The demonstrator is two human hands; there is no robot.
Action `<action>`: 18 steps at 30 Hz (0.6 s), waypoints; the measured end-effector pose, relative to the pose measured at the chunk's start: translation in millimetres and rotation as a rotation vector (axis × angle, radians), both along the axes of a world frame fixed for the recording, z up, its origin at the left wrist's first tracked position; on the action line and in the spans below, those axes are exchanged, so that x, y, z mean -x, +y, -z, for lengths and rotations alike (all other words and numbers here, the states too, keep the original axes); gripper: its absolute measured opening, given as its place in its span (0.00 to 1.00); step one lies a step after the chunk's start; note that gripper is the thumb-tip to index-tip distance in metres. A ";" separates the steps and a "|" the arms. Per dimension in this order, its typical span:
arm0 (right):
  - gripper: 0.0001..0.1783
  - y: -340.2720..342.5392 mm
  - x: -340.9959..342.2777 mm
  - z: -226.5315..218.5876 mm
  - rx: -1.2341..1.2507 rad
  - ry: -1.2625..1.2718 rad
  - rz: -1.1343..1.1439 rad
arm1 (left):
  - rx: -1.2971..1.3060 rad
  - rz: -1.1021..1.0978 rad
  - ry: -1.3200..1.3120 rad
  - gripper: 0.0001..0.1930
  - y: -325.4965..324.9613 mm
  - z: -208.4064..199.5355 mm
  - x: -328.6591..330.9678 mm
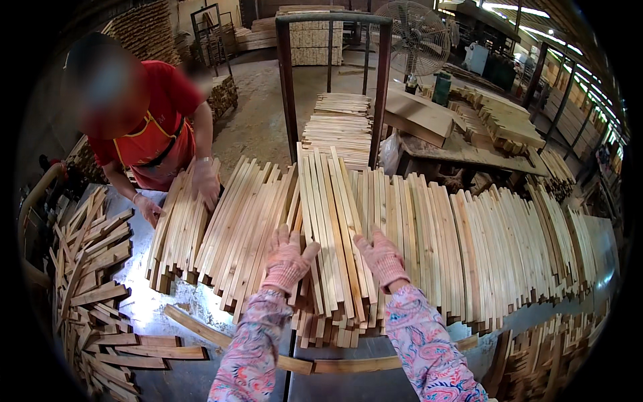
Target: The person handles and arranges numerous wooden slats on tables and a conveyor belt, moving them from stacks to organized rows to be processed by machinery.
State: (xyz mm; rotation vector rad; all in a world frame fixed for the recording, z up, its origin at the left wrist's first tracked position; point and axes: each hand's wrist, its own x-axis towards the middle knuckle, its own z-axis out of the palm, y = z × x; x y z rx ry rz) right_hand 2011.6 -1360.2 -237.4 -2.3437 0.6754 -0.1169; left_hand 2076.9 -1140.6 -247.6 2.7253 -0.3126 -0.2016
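Observation:
A bundle of long, pale wooden strips lies on top of the row in front of me, pointing away. Against its left side, my gloved left hand rests with fingers stretched out and thumb apart. At the right side of the bundle, my gloved right hand lies with its fingers extended, touching the edge strips. Neither hand is wrapped round a strip. More strips lie side by side under and beside the bundle, their near ends uneven.
Across the metal table, a person in a red shirt handles strips at the left. Short loose pieces heap up at the left edge. A metal frame stands beyond, near a large fan. Wooden battens lie across the near side.

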 end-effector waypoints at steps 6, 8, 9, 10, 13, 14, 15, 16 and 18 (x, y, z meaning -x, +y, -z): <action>0.33 6.7 4.5 6.8 -0.021 0.172 -0.075 | 0.052 -0.061 -0.090 0.46 -34.0 43.6 21.4; 0.33 13.6 38.6 6.5 -0.089 0.132 -0.104 | 0.091 -0.065 -0.192 0.47 -24.7 44.7 48.5; 0.33 18.3 62.6 7.1 -0.091 0.041 -0.117 | 0.136 -0.065 -0.306 0.48 -18.3 46.3 71.3; 0.33 23.0 87.5 7.6 -0.207 0.000 -0.159 | 0.077 -0.063 -0.213 0.47 -11.3 47.9 97.5; 0.27 45.9 176.9 12.3 -0.291 -0.109 -0.156 | 0.209 -0.118 -0.446 0.39 16.4 56.2 209.0; 0.27 62.2 200.0 20.0 -0.184 -0.131 -0.048 | 0.160 -0.102 -0.526 0.38 28.3 59.4 251.2; 0.29 67.2 224.9 24.1 -0.222 -0.088 -0.091 | 0.125 -0.082 -0.639 0.37 39.2 62.1 284.3; 0.30 72.0 252.2 27.7 -0.256 -0.042 -0.128 | 0.518 -0.113 -0.369 0.38 46.2 64.0 302.4; 0.30 78.7 273.6 44.3 -0.164 0.189 -0.108 | 1.132 -0.216 0.315 0.39 58.8 68.3 304.9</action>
